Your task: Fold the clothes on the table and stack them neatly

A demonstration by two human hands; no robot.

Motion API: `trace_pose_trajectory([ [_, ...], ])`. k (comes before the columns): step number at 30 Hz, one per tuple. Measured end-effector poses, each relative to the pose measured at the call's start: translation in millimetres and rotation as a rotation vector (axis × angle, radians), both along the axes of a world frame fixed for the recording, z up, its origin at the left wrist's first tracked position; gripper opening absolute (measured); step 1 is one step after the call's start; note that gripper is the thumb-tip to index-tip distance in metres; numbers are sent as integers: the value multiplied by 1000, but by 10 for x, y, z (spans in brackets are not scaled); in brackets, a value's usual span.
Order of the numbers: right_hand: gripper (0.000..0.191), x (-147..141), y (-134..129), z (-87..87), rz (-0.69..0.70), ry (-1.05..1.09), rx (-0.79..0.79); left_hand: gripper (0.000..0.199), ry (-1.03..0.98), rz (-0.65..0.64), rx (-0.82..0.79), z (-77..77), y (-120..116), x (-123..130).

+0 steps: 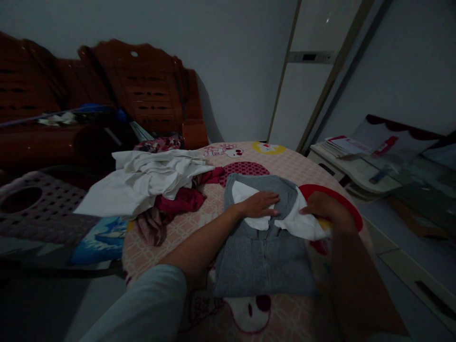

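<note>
A grey garment with a zip and white parts (265, 266) lies partly folded on the patterned round table cover (178, 237). My left hand (259, 204) rests flat on its upper part, over white and grey cloth, fingers spread to the right. At the garment's right side, my right hand (322, 206) has its fingers closed at the edge of a white part (302, 225). To the left sits a loose heap of white cloth (142, 180), with dark red cloth (183, 202) under its right side.
A carved wooden bench (142, 95) stands behind at the left, above a pink woven basket (24, 204). At the right is a cabinet (352, 166) with papers (347, 145) and a glass surface. A tall white unit (302, 90) stands at the back wall.
</note>
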State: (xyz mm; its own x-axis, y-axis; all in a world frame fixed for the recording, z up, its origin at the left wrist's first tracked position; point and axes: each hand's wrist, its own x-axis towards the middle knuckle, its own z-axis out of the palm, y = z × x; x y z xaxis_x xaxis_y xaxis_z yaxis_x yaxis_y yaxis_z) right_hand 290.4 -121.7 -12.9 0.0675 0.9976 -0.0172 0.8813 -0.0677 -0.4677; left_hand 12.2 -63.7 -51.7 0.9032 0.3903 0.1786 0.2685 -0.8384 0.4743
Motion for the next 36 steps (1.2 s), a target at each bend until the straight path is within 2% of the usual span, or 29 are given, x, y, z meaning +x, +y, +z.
trace_pose_trajectory([
  [3,37,32,-7,11,55,48,-159,68,44,11,57,-34,-46,32],
  [4,34,16,-19,37,41,111,-158,68,46,12,64,-44,-57,37],
  [7,28,-87,-57,121,-2,420,-137,68,23,12,37,-40,-72,35],
  [10,32,-277,-46,156,-23,806,-103,57,-86,40,-97,-1,-61,42],
  [13,32,-561,21,153,-27,1069,15,45,-311,152,-417,31,-24,77],
  [16,39,-863,92,152,68,1173,88,57,-537,328,-905,47,29,104],
  [18,45,-992,127,141,140,1186,97,62,-621,430,-1168,64,57,92],
  [21,42,-988,178,63,71,1134,186,60,-612,479,-1329,101,67,52],
  [24,36,-799,240,-86,-91,1004,314,54,-513,488,-1260,112,45,50],
  [27,31,-594,304,-239,-212,871,438,73,-451,647,-1020,93,35,89],
  [29,29,-514,333,-312,-272,806,468,72,-469,718,-909,91,45,100],
  [33,29,-504,336,-380,-234,617,447,49,-512,653,-931,151,67,46],
  [36,31,-558,320,-386,-137,460,421,42,-408,624,-883,206,72,0],
])
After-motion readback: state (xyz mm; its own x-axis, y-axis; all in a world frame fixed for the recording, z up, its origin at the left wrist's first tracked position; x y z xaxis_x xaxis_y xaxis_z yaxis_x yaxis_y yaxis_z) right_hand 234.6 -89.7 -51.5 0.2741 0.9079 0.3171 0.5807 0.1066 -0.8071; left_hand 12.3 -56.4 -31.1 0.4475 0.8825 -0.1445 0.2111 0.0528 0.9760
